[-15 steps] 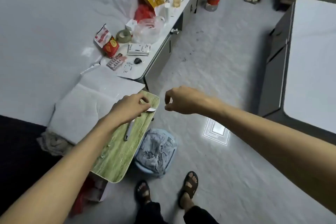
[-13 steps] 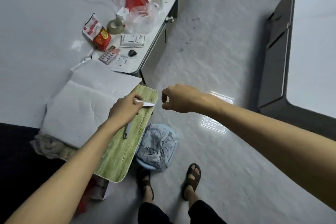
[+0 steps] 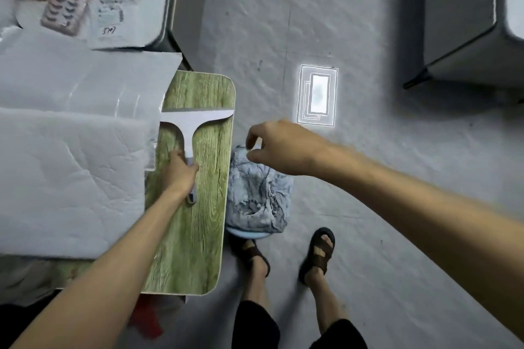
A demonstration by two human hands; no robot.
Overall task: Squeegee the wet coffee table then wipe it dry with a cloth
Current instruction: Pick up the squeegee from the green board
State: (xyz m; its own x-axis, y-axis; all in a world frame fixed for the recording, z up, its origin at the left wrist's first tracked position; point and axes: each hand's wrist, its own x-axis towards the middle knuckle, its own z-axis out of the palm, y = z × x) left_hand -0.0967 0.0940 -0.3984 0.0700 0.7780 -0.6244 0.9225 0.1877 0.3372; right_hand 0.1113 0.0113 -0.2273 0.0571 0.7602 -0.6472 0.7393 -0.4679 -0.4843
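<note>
1. Found the coffee table [image 3: 198, 235], green wood-grain, running down the left centre of the frame. Could not make out any water on it. Judged the squeegee pass to be the step in hand, with the stretch toward the bottom of the frame not yet covered.
2. Noted white padded sheets [image 3: 71, 164] covering the table's left side and meeting the blade's left end. Judged it wise to steer the stroke clear of that edge, to avoid snagging it or pushing water beneath.
3. Spotted the cloth [image 3: 255, 201], blue-grey and crumpled, on a pale blue round base [image 3: 243, 232] just right of the table at lower centre. Handy for drying, yet in the way of any runoff over that side.
4. Saw the squeegee [image 3: 188, 125], white and T-shaped, lying across the table left of centre, right tip at the table's right edge, handle pointing down the frame. Judged best: blade flat, even pressure, one straight pull.
5. Found the left hand [image 3: 178, 176] wrapped round the handle.
6. Found the right hand [image 3: 280, 150] hovering over the cloth's upper edge, fingers loosely bent, holding nothing.
</note>
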